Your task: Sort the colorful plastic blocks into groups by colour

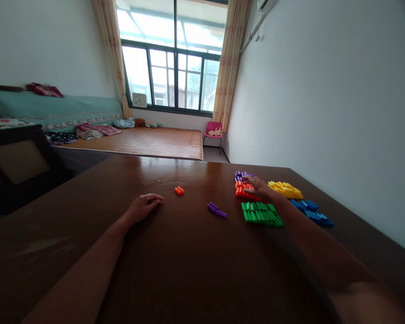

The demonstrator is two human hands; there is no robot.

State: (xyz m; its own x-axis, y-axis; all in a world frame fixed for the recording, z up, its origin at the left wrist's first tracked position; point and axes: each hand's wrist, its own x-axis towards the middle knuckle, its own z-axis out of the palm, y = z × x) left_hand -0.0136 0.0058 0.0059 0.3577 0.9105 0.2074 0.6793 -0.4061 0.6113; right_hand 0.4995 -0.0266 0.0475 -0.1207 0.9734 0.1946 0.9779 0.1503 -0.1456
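Note:
My left hand [143, 206] rests on the brown table with its fingers loosely stretched out and nothing in them. Beyond its fingertips lie a couple of short orange plastic pieces [179, 191]. A few purple pieces [213, 208] lie nearer the middle. My right hand [257, 187] reaches over a pile of orange pieces [240, 190], fingers apart and pointing left; whether they touch the pile I cannot tell. Stacked purple pieces [239, 176] are just behind it, partly covered by the fingers. Green pieces [260, 214] lie in rows in front of that hand.
Yellow pieces [285, 190] and blue pieces [312, 213] lie in piles to the right of my right arm. The glossy table [175, 261] has its far edge close to a bed [155, 139]. A dark cabinet [16, 153] stands at left, a pink chair [213, 128] beyond.

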